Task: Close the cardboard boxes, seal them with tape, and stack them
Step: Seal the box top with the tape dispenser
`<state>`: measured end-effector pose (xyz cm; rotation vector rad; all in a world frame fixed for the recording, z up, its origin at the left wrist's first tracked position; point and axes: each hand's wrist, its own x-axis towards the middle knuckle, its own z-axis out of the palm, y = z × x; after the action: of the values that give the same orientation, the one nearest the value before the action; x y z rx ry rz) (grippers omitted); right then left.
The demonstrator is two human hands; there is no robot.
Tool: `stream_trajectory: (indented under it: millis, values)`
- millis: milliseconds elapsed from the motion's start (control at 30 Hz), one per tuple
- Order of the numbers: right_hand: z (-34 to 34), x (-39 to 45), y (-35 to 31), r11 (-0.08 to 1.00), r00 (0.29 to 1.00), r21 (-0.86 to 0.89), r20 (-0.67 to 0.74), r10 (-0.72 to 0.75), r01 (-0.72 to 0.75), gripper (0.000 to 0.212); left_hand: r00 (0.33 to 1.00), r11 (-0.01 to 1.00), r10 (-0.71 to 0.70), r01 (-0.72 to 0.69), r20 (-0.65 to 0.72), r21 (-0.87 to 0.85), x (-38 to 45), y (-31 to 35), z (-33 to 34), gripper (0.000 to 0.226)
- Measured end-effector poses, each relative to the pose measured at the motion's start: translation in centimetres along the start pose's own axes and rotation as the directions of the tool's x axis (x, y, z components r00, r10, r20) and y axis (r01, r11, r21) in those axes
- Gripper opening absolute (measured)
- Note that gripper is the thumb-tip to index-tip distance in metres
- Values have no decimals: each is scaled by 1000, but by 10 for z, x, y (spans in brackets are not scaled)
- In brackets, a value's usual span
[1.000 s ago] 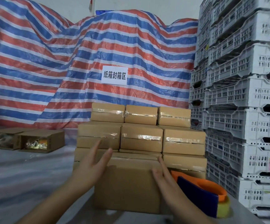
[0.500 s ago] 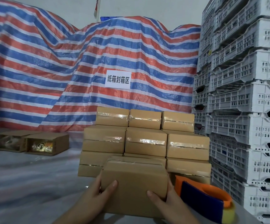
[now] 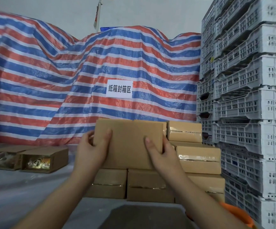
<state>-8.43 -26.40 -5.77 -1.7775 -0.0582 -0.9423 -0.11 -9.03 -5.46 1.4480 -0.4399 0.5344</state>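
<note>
Head view: a grey bench (image 3: 26, 192) stood before a red, white and blue striped tarpaulin (image 3: 51, 80) bearing one white sign (image 3: 119, 89). At left lay two open cardboard boxes (image 3: 30, 158). At centre, the left hand (image 3: 92, 150) and right hand (image 3: 162, 154) gripped one closed box (image 3: 128, 142), raised against the stack of taped boxes (image 3: 198, 156). At right rose stacked white crates (image 3: 249, 104).

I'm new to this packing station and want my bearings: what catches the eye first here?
A cardboard box at centre, gripped by the left hand and right hand before the stack of taped boxes. Behind hangs a striped tarp with a white sign; grey crates tower at right.
</note>
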Motion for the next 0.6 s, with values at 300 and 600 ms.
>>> stream_trajectory:
  millis: [300, 600]
  values:
    - [48, 113, -22, 990, 989, -25, 56, 139, -138, 55, 995, 997, -68, 65, 76, 45, 124, 30, -3, 46]
    - [77, 185, -12, 889, 887, -167, 117, 447, -426, 34, 923, 968, -252, 237, 290, 87, 183, -3, -14, 32]
